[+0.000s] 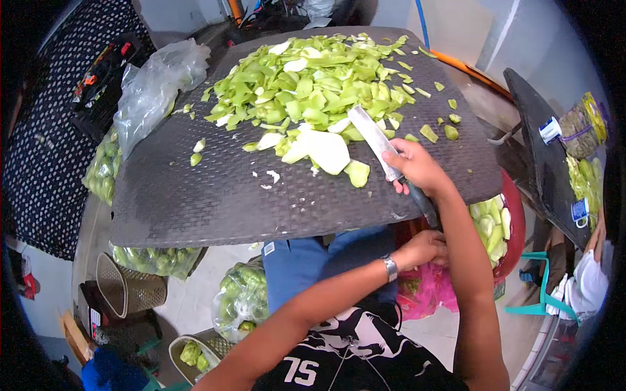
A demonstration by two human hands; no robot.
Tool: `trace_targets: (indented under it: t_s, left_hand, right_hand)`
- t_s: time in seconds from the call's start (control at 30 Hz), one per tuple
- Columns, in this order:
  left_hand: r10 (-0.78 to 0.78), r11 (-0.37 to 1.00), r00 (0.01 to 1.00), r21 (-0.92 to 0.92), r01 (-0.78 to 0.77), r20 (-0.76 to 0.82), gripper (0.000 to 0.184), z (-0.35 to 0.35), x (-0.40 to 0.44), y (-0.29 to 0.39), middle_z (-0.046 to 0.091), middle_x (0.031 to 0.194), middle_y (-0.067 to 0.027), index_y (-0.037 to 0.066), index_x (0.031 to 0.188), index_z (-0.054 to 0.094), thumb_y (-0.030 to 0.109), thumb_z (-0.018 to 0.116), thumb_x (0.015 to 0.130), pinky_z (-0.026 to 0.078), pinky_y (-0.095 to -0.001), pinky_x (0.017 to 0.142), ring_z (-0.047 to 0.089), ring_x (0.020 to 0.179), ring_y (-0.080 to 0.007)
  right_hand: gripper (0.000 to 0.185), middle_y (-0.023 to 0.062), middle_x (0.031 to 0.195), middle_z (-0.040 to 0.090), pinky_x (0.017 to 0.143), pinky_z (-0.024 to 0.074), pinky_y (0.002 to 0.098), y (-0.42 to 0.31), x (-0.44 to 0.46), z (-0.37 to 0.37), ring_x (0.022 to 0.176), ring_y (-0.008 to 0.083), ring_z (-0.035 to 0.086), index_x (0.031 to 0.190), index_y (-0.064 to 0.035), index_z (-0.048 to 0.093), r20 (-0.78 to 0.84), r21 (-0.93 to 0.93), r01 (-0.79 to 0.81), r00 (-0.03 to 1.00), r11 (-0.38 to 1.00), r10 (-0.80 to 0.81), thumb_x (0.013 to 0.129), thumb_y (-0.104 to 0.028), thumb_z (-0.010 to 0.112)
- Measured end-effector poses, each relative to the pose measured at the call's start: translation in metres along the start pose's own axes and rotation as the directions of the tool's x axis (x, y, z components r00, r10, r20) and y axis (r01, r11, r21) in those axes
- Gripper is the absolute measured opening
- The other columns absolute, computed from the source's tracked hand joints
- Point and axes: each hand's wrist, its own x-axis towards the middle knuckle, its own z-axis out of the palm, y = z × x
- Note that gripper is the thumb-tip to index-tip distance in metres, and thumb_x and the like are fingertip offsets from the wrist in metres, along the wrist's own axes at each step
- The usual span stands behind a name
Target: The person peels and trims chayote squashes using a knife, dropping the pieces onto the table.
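Observation:
My right hand is closed around a knife with a broad blade and dark handle, held over the table's near right side. The blade points away, toward a heap of green chayote peels and cut pieces. A large pale slice lies left of the blade. My left hand, with a watch at the wrist, is below the table edge, close to a red basin of peeled chayote pieces. My right forearm hides its fingertips, so its grip cannot be made out.
The dark woven-pattern table carries a clear plastic bag at its left edge. Bags of chayote and baskets stand on the floor. A pink bag is under my hands. Another person sits at a second table on the right.

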Motion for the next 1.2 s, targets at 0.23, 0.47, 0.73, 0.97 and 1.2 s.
trace_targets:
  t_s: [0.23,0.47,0.73,0.97,1.2]
  left_hand:
    - [0.112,0.78,0.989,0.609,-0.146,0.094,0.026,-0.038,-0.087,0.057,0.075,0.093,-0.0143,0.002,0.107,0.073,0.026,0.069,0.098,0.056,-0.037,0.079,0.072,0.083,-0.0222]
    - [0.369,0.506,0.496,0.617,0.603,-0.786,0.061,-0.127,-0.164,0.186,0.07,0.071,-0.0251,-0.003,0.081,0.074,0.056,0.067,0.095,0.057,-0.048,0.067,0.072,0.07,-0.0413]
    - [0.466,0.372,0.498,0.673,0.639,-0.731,0.066,-0.172,-0.094,0.208,0.073,0.091,-0.0295,-0.007,0.1,0.068,0.055,0.079,0.078,0.058,-0.0511,0.078,0.074,0.086,-0.0424]
    - [0.482,0.227,0.684,0.833,0.505,-0.547,0.049,-0.168,-0.05,0.21,0.072,0.088,-0.0278,-0.006,0.107,0.059,0.026,0.076,0.073,0.059,-0.0524,0.078,0.072,0.086,-0.0449]
    - [0.379,0.283,0.791,0.874,0.395,-0.48,0.055,-0.179,-0.058,0.217,0.071,0.102,-0.0309,-0.012,0.125,0.054,0.014,0.073,0.081,0.058,-0.0497,0.083,0.072,0.098,-0.0433]
  right_hand:
    - [0.029,0.0078,0.075,0.064,0.038,0.0432,0.0271,0.003,-0.002,0.002,0.047,0.0132,0.058,0.122,-0.0009,0.058,-0.038,0.07,0.035,0.999,0.997,-0.032,0.106,-0.025,0.06]
    - [0.027,0.0075,0.074,0.063,0.04,0.0434,0.0286,0.011,-0.004,0.003,0.047,0.0144,0.058,0.119,-0.0005,0.058,-0.083,0.152,0.096,0.993,0.984,-0.085,0.107,-0.025,0.059]
    - [0.025,0.0068,0.075,0.062,0.04,0.0436,0.028,0.013,-0.008,0.007,0.047,0.0134,0.057,0.116,-0.001,0.058,-0.117,0.182,0.098,0.99,0.978,-0.078,0.107,-0.024,0.058]
    - [0.023,0.0073,0.075,0.063,0.04,0.0437,0.028,0.017,-0.008,0.005,0.048,0.014,0.058,0.115,-0.0023,0.059,-0.13,0.214,0.138,0.985,0.967,-0.112,0.108,-0.024,0.057]
    - [0.022,0.0077,0.076,0.063,0.042,0.0443,0.0287,0.025,-0.009,-0.004,0.052,0.0151,0.061,0.112,-0.0047,0.058,-0.245,0.37,0.218,0.961,0.903,-0.132,0.107,-0.026,0.057]
